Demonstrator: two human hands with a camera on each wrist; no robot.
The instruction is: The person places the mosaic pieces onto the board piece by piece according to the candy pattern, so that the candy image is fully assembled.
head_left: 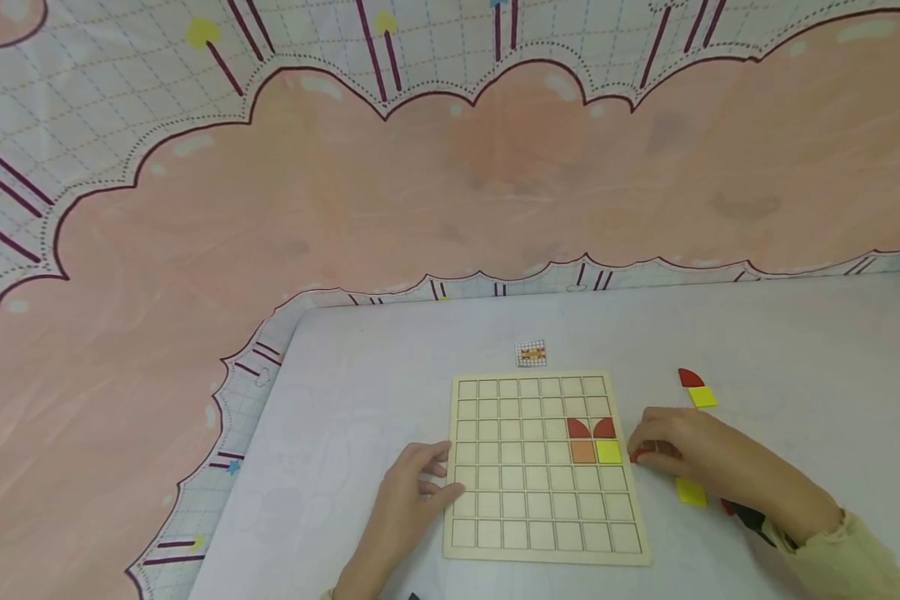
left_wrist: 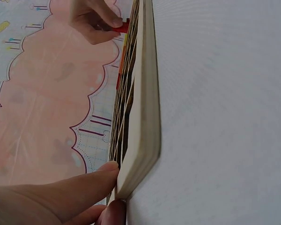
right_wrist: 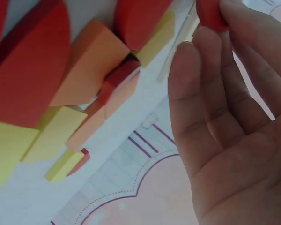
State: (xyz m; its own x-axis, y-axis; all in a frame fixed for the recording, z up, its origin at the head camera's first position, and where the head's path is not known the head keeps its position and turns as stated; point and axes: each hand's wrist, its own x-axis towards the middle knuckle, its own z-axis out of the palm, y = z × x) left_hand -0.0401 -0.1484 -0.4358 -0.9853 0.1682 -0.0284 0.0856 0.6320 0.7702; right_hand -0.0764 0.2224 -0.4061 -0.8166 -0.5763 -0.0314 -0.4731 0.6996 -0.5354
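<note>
A pale wooden grid board (head_left: 517, 500) lies flat on the table. My left hand (head_left: 412, 492) rests at its left edge, the thumb (left_wrist: 96, 185) on the rim and a fingertip against the side. My right hand (head_left: 693, 450) is just off the board's right edge and pinches a small red piece (right_wrist: 211, 14) between thumb and fingertips. On the right of the grid sit two red quarter-circle pieces, a left one (head_left: 578, 428) and a right one (head_left: 604, 427). Below them are an orange square (head_left: 582, 452) and a yellow square (head_left: 608, 452).
Beyond the board lies a small pattern card (head_left: 531, 353). Right of the board are a red quarter-circle (head_left: 691, 377) and yellow squares, one farther off (head_left: 702, 397) and one nearer (head_left: 691, 492). More red, orange (right_wrist: 91, 61) and yellow pieces show beside my right hand.
</note>
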